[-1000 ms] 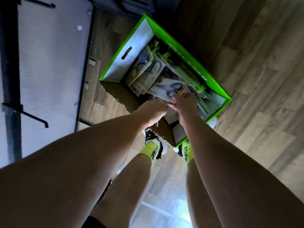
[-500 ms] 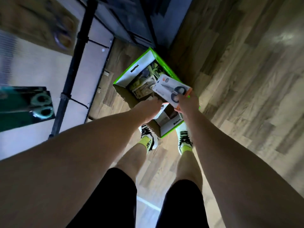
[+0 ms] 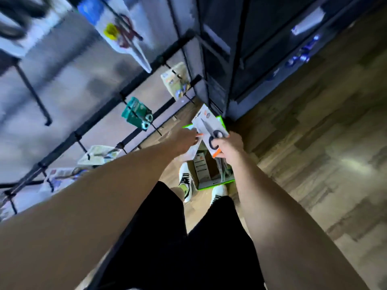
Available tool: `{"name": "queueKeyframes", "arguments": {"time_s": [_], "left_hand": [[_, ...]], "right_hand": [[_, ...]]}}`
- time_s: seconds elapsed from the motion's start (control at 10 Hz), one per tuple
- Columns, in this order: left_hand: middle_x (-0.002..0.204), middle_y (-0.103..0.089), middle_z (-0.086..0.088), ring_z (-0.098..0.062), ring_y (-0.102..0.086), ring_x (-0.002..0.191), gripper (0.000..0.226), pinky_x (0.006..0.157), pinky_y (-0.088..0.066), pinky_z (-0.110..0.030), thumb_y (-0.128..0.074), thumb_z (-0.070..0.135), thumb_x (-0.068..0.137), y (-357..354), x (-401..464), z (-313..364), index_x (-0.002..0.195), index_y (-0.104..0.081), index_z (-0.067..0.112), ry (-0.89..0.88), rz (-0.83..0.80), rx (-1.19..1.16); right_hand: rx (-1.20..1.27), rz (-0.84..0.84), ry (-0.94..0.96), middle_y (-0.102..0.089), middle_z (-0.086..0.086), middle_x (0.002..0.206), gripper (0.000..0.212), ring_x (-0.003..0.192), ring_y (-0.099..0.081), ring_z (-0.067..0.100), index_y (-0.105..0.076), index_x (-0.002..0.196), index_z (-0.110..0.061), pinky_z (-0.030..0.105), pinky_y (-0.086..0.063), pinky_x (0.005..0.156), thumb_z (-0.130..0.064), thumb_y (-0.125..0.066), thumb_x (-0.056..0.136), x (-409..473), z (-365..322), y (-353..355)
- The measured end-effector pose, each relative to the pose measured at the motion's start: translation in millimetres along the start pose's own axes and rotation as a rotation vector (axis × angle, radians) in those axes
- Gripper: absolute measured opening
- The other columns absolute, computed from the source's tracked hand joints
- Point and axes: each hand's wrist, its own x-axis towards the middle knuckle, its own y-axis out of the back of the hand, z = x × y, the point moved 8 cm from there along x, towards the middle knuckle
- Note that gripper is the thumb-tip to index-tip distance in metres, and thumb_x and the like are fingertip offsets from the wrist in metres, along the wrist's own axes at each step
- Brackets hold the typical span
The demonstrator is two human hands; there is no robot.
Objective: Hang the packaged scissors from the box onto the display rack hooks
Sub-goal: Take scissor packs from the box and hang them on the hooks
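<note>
Scissors pack raised above the green box, long axis running away from the body. Right hand grips its near, handle end; left hand pinches the left edge. Rack hooks lie up-left, nearer the left hand; other packs already hang.

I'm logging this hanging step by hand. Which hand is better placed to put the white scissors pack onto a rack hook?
Probably the right hand: it grips the white scissors pack at the handle end. The left hand only pinches its edge, though it is nearer the display rack hooks and could guide it.
</note>
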Motion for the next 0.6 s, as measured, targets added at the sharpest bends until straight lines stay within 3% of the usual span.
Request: {"name": "queueKeyframes", "arguments": {"time_s": [0.1, 0.2, 0.3, 0.4, 0.6], "left_hand": [[0.123, -0.061, -0.004, -0.022, -0.062, 0.106, 0.03, 0.071, -0.047, -0.025, -0.05, 0.019, 0.098, 50.0, -53.3, -8.5, 0.128, -0.05, 0.014, 0.089, 0.014, 0.157], [0.119, -0.056, -0.003, -0.027, -0.06, 0.11, 0.033, 0.069, -0.05, -0.026, -0.049, 0.016, 0.096, 80.7, -103.8, -28.8, 0.129, -0.044, 0.013, 0.222, 0.053, 0.101], [0.122, -0.057, -0.007, -0.027, -0.06, 0.109, 0.03, 0.063, -0.042, -0.023, -0.046, 0.018, 0.098, 92.2, -148.3, -53.6, 0.128, -0.051, 0.014, 0.32, 0.084, 0.09], [0.129, -0.05, -0.015, -0.034, -0.057, 0.114, 0.035, 0.08, -0.045, -0.035, -0.046, 0.026, 0.099, 87.4, -201.1, -84.5, 0.132, -0.051, 0.014, 0.444, 0.068, 0.034], [0.133, -0.046, -0.01, -0.034, -0.049, 0.123, 0.043, 0.096, -0.043, -0.046, -0.048, 0.033, 0.099, 80.8, -299.4, -136.5, 0.141, -0.042, 0.023, 0.604, 0.154, -0.201]], "right_hand": [[-0.088, -0.141, 0.014, -0.065, 0.014, 0.093, 0.039, 0.082, -0.067, 0.032, -0.059, 0.093, -0.01, 0.058, -0.058, 0.07, 0.001, -0.072, 0.058, -58.3, -35.2, -18.7], [-0.214, -0.263, 0.063, -0.065, 0.013, 0.083, 0.032, 0.08, -0.066, 0.032, -0.061, 0.077, -0.014, 0.061, -0.055, 0.073, 0.013, -0.066, 0.059, -90.4, -56.4, -46.7], [-0.359, -0.353, 0.077, -0.065, 0.013, 0.08, 0.036, 0.082, -0.066, 0.034, -0.062, 0.081, -0.016, 0.059, -0.056, 0.074, 0.015, -0.063, 0.064, -125.2, -67.9, -76.0], [-0.456, -0.433, 0.135, -0.061, 0.013, 0.088, 0.042, 0.079, -0.061, 0.031, -0.06, 0.099, -0.017, 0.058, -0.056, 0.076, 0.014, -0.062, 0.07, -168.2, -74.3, -110.6], [-0.422, -0.539, 0.18, -0.059, 0.009, 0.107, 0.027, 0.099, -0.061, 0.031, -0.054, 0.116, -0.017, 0.055, -0.055, 0.086, -0.01, -0.063, 0.092, -252.2, -68.0, -169.4]]}}
